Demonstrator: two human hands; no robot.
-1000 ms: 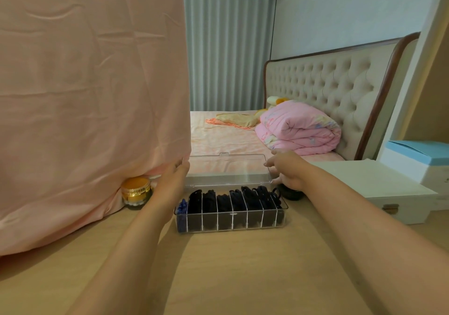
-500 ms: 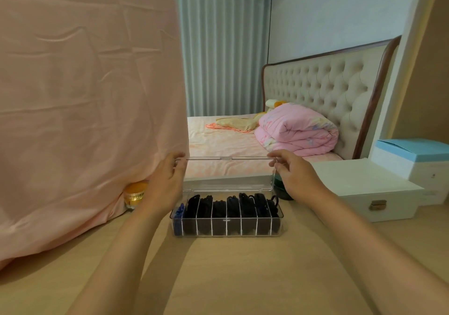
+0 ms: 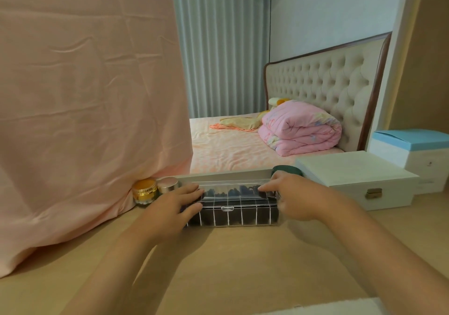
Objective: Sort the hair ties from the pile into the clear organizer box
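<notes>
A: What could go wrong from here?
B: The clear organizer box [image 3: 233,217] sits on the table [image 3: 230,266], hair ties [image 3: 220,218] filling its compartments, lid [image 3: 230,190] down. The left hand [image 3: 170,205] and right hand [image 3: 294,198] press the lid's ends with flat fingers, gripping nothing. A tie caught under the rim could stop the front latch [image 3: 227,208] seating.
A: What's hidden?
B: Both box ends; the latch may be clicked, I can't tell

Two hands, left hand [image 3: 170,209] and right hand [image 3: 300,198]; one clear organizer box [image 3: 233,215]; two jars, gold jar [image 3: 144,190] and pink-lidded jar [image 3: 168,184]; two white boxes, latched box [image 3: 352,176] and blue-lidded box [image 3: 418,139].
</notes>
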